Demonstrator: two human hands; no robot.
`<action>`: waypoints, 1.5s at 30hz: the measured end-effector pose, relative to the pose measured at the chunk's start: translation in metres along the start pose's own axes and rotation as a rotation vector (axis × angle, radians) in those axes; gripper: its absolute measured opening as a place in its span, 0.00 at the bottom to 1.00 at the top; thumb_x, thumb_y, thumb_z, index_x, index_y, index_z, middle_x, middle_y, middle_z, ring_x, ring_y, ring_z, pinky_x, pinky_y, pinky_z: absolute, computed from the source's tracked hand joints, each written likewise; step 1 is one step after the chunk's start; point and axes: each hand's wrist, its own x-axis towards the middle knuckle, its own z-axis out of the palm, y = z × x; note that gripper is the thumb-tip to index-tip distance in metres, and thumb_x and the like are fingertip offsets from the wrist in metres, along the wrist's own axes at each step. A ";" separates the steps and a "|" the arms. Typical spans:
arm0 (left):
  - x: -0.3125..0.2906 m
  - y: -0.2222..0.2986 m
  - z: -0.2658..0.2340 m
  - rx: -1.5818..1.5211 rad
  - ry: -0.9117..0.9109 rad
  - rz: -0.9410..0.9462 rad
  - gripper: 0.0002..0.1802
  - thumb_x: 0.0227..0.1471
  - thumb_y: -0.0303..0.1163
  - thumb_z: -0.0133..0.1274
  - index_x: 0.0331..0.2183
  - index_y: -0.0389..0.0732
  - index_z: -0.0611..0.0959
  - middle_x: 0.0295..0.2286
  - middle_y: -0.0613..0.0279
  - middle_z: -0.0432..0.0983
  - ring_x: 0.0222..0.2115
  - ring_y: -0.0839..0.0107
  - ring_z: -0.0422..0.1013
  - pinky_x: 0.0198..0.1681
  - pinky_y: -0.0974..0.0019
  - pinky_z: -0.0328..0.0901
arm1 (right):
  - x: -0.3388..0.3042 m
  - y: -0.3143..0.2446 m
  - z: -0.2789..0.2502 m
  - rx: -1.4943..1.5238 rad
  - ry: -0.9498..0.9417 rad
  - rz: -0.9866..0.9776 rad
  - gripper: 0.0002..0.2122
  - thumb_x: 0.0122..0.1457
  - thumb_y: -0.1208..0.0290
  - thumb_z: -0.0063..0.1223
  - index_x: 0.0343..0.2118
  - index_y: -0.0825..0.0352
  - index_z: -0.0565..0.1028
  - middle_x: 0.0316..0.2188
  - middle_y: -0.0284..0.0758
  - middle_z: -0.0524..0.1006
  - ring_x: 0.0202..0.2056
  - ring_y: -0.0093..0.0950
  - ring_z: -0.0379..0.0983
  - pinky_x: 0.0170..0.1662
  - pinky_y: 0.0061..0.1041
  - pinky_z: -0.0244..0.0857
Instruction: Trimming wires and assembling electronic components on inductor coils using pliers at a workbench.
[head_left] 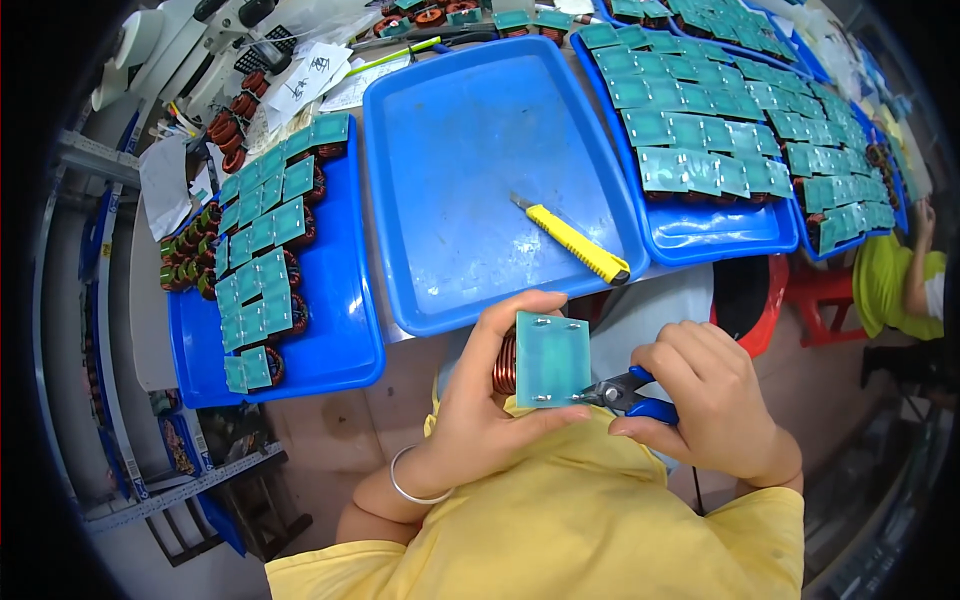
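The left hand grips the board in front of the shirt. The right hand holds cutters (tips at a corner pin); a slip could scratch the board or nick the left thumb

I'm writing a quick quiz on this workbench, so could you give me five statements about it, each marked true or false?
1. The left hand holds a green board with a coil behind it. True.
2. The right hand holds a screwdriver. False: the right hand holds pliers.
3. The pliers' tips are at the board's lower right corner. True.
4. The knife lies in the left tray. False: the knife lies in the middle tray, its handle end at the rim.
5. The left tray holds several boards. True.
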 end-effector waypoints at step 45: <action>-0.014 -0.131 -0.023 -0.145 -0.232 -0.969 0.20 0.53 0.40 0.48 0.40 0.32 0.68 0.25 0.54 0.74 0.18 0.73 0.71 0.22 0.74 0.68 | -0.039 0.071 0.145 1.295 -0.949 0.961 0.24 0.60 0.48 0.34 0.17 0.65 0.62 0.09 0.26 0.56 0.10 0.19 0.51 0.14 0.22 0.50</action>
